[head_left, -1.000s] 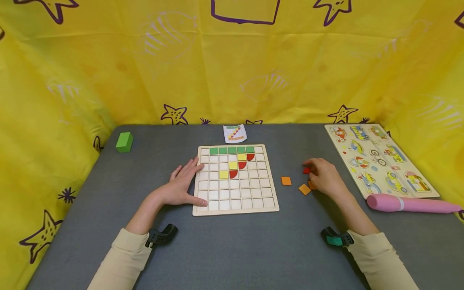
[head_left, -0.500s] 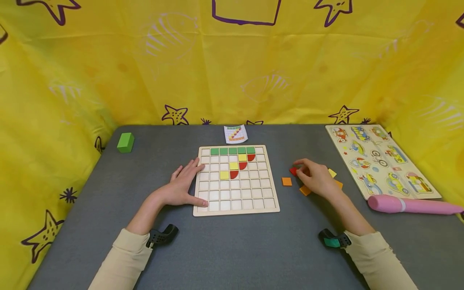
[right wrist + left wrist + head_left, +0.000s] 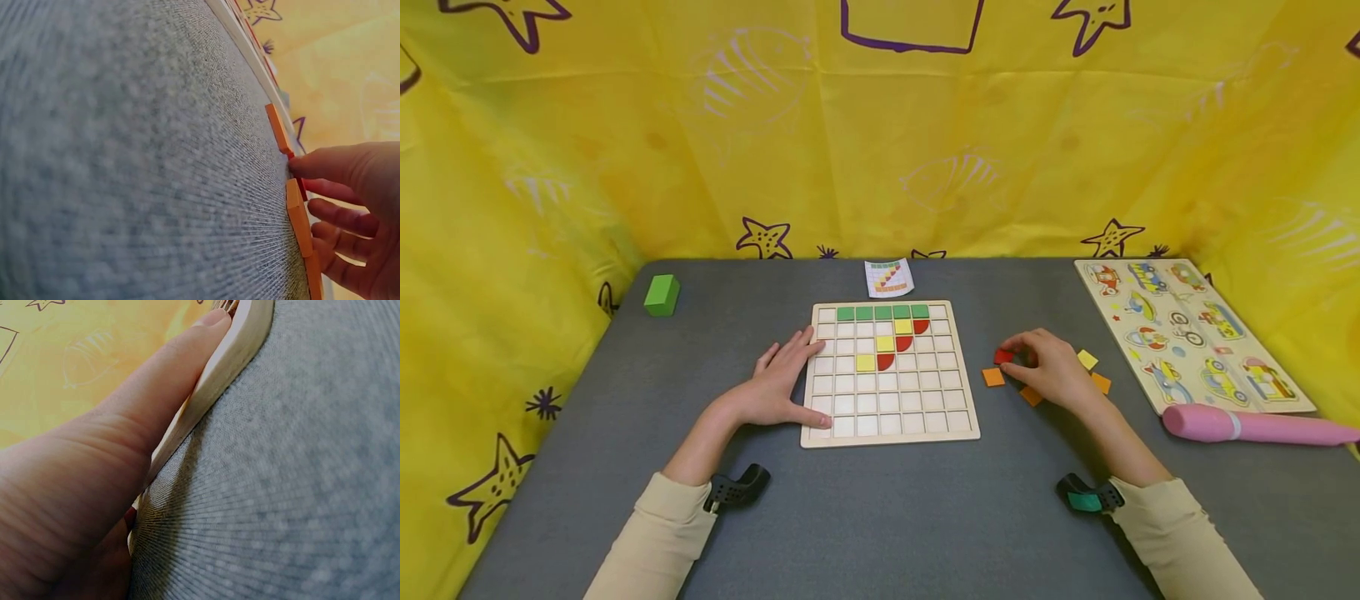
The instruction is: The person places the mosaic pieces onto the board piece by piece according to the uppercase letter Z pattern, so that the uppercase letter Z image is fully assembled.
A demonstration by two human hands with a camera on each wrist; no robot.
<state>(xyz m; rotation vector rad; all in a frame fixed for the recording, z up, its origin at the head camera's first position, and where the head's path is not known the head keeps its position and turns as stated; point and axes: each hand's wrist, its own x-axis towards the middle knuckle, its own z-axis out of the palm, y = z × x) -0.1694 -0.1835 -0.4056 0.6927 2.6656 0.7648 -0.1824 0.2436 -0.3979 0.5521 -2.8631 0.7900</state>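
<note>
A wooden grid board [image 3: 887, 400] lies flat on the table. My left hand [image 3: 775, 387] rests along its left edge, fingers spread and straight. In the left wrist view, that thumb [image 3: 169, 381] lies over the board's rim [image 3: 215, 381]. On the grid sit a row of green tiles [image 3: 883, 312] and a diagonal of yellow squares [image 3: 885, 343] and red quarter-circles [image 3: 903, 342]. To the right of the board, my right hand [image 3: 1051, 367] pinches a red tile [image 3: 1002, 356] between thumb and forefinger, low at the tabletop. Its full shape is partly hidden.
Around the right hand lie orange squares [image 3: 993, 377] and a yellow tile [image 3: 1086, 359]. A small pattern card [image 3: 889, 278] lies behind the board. A green block [image 3: 662, 295] stands far left; a picture puzzle board [image 3: 1195, 333] and a pink rod-shaped object [image 3: 1262, 423] lie right.
My right hand has moved left toward the board with the red tile, uncovering a yellow tile and an orange tile on its right. The left hand has stayed on the board.
</note>
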